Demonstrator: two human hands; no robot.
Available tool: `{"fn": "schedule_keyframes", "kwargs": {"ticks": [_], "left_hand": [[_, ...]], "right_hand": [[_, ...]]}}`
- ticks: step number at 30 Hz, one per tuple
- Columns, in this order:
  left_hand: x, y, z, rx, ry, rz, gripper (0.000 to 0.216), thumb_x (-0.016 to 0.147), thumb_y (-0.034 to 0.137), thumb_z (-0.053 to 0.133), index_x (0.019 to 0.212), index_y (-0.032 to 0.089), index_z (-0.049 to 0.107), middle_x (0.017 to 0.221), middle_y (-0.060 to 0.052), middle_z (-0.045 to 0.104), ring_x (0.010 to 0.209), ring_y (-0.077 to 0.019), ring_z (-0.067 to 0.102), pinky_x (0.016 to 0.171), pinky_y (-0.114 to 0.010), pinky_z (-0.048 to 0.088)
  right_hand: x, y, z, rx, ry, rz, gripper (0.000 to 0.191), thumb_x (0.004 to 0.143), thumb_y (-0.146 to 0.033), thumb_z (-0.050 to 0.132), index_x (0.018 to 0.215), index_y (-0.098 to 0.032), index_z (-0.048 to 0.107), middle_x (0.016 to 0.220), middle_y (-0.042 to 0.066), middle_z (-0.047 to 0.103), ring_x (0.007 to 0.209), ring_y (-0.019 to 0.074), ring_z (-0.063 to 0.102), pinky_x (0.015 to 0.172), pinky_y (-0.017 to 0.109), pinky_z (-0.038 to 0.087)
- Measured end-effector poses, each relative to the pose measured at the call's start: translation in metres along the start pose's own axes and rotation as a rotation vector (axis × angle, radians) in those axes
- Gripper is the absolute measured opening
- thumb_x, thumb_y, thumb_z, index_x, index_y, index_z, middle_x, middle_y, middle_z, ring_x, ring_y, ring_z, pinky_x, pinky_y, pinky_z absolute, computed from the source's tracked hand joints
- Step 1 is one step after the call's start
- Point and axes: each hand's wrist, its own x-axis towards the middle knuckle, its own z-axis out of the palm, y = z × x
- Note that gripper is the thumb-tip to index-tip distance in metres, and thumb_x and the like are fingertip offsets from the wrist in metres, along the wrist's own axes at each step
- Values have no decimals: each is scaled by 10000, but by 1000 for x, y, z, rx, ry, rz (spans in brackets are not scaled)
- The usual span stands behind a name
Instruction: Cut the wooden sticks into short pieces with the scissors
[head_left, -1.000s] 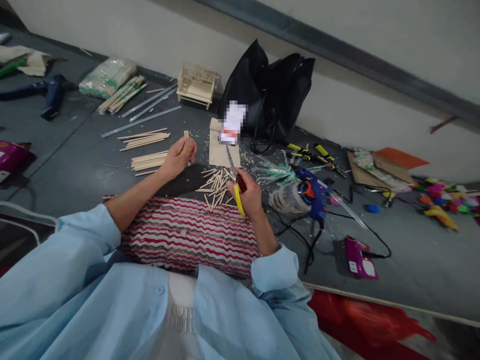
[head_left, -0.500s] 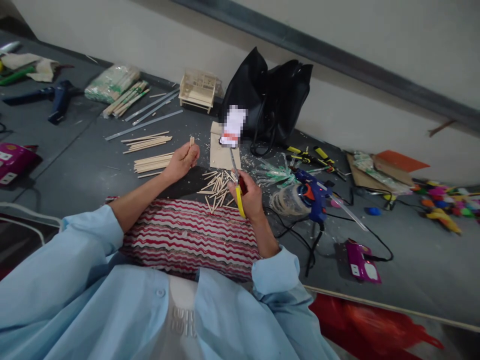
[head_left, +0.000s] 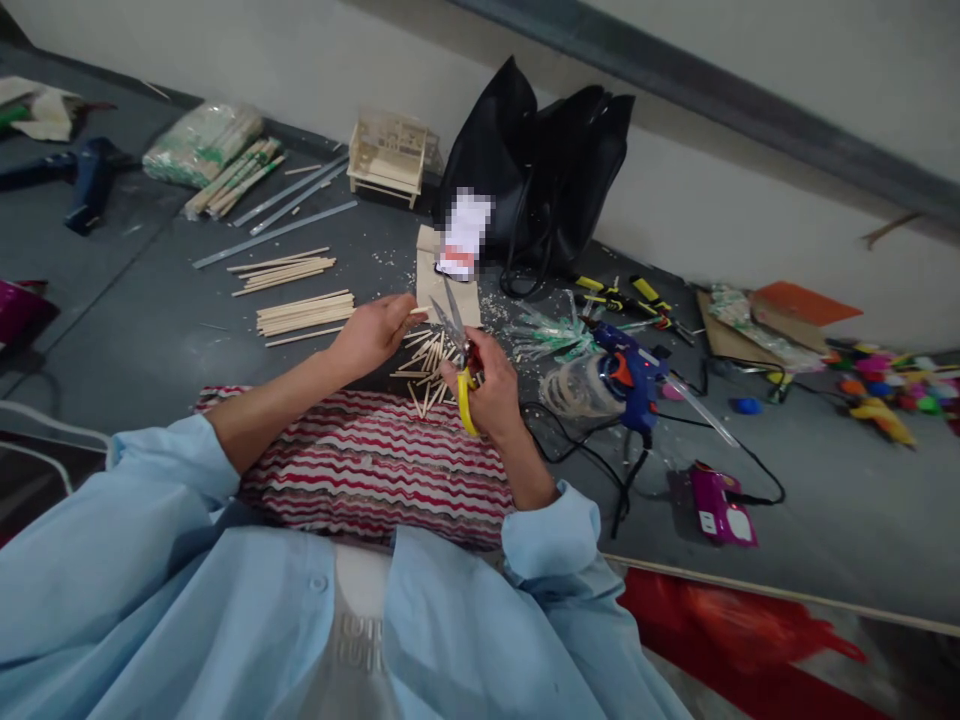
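Observation:
My left hand [head_left: 380, 330] is closed in a pinch on thin wooden sticks [head_left: 420, 311], whose ends poke out to the right; how many it holds I cannot tell. In my right hand [head_left: 491, 385] are scissors [head_left: 463, 350] with yellow handles. Their blades are spread and point up and left, close to the stick ends. Beneath the scissors lies a pile of short cut sticks [head_left: 426, 372]. Longer sticks [head_left: 304, 312] rest in bundles left of my left hand. A sheet of brown paper [head_left: 457, 300] lies beyond the blades, with a phone [head_left: 463, 235] at its far end.
A small wooden model [head_left: 388, 165] and a black bag [head_left: 525, 180] stand by the wall. To the right, a blue glue gun [head_left: 637, 385] rests by a plastic jar [head_left: 581, 390], its cable trailing. A striped cushion [head_left: 367, 470] lies before me. Pliers [head_left: 615, 305] are farther back.
My left hand has moved right towards the scissors, and the sticks in it have tipped from upright to pointing right. The scissor blades have opened and swung left. The view has shifted slightly.

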Motion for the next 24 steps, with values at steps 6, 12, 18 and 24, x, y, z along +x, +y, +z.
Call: {"fn": "schedule_keyframes", "kwargs": {"ticks": [6,12,18,24], "left_hand": [[-4,2,2,91,-44,-23,236,939,359,467,796,187,541,741,-48,575,674,-175,549,664,-277,401],[-6,3,5,244,-64,13,249,939,353,455,821,173,581,752,-67,605,674,-181,554,663,-290,413],[-7,7,4,344,-115,7,286,970,334,392,884,154,597,795,-82,634,686,-175,586,634,-273,413],[-7,15,1,455,-196,-25,309,989,311,364,914,138,609,833,-107,659,709,-183,619,632,-278,413]], "right_hand": [[-1,-9,-2,-57,-22,-4,474,864,-446,609,1275,-218,546,1002,81,622,884,213,575,849,358,499],[-2,-12,-1,-71,-38,-6,469,874,-439,594,1275,-202,542,1048,101,624,951,234,576,893,368,486],[-3,-13,-1,-102,-43,-11,477,882,-434,587,1283,-181,534,1059,112,623,983,242,579,900,383,491],[-4,-13,1,-136,-45,-31,485,903,-449,551,1286,-151,533,1079,135,628,1025,251,586,920,395,499]]}}
